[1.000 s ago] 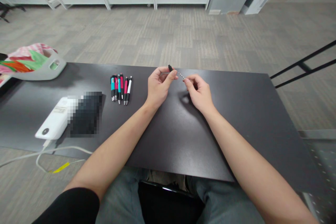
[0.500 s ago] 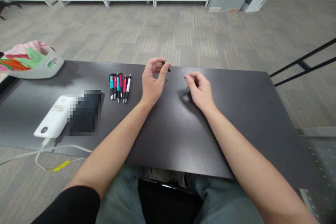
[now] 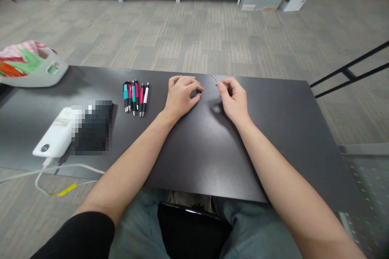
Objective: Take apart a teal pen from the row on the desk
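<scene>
My left hand point(image 3: 182, 96) is lowered over the tabletop, palm down, with its fingers bent together. A small black piece point(image 3: 196, 92) shows partly between the fingertips and thumb; the rest is hidden. To its right, my right hand point(image 3: 234, 99) pinches a thin rod with light and dark bands point(image 3: 214, 77) between thumb and forefinger. The rod points up and to the left, clear of the left hand. Several click pens point(image 3: 133, 97) in teal, pink and white, with black grips and silver tips, lie side by side left of my left hand.
The dark table point(image 3: 200, 158) runs across the view. On its left lie a white device point(image 3: 54, 133) with a white cable point(image 3: 75, 166) and a blurred-out black object point(image 3: 94, 129). A pale basket point(image 3: 57, 71) with colourful cloth stands farther back. Black metal bars point(image 3: 349, 73) rise beyond the right edge.
My left hand has come down with the black piece, turning palm down over the spot where a tiny item lay. The right hand and banded rod have shifted slightly.
</scene>
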`<control>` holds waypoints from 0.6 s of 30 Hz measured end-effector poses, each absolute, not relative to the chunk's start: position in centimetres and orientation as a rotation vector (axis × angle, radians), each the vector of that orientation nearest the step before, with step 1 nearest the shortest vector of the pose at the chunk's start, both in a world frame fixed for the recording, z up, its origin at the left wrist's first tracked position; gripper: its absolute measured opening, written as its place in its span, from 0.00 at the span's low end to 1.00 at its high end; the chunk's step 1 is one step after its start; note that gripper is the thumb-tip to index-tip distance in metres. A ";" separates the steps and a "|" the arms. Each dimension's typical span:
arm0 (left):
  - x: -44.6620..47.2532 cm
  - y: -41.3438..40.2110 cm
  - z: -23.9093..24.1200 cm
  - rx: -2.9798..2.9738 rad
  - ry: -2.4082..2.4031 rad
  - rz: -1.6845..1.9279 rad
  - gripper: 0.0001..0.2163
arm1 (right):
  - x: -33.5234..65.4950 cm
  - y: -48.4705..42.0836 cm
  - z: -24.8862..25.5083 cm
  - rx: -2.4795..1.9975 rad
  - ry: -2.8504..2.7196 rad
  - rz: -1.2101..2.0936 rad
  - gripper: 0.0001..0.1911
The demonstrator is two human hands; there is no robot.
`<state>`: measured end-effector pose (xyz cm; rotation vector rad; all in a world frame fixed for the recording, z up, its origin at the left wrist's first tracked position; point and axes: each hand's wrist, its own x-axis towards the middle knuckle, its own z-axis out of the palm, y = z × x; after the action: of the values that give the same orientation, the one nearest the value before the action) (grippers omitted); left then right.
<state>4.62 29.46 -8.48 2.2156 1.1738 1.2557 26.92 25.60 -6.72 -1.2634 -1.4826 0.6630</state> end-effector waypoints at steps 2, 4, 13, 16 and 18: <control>4.6 29.5 -8.6 2.219 1.175 1.235 0.13 | 26.9 25.6 -6.7 -1.263 -1.483 0.660 0.19; 4.4 29.6 -8.6 2.220 1.180 1.197 0.14 | 26.9 25.6 -6.7 -1.249 -1.479 0.658 0.19; 3.7 30.0 -9.0 2.195 1.287 1.133 0.27 | 26.9 25.7 -6.8 -1.267 -1.473 0.677 0.20; 4.0 30.4 -9.5 2.205 1.265 1.139 0.28 | 26.8 25.6 -6.8 -1.259 -1.477 0.686 0.19; 4.2 30.6 -9.4 2.214 1.259 1.128 0.24 | 26.8 25.6 -6.9 -1.237 -1.487 0.684 0.19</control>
<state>4.25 30.55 -9.43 2.2141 1.2591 1.1278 26.82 25.62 -6.90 -1.2366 -1.4868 0.6841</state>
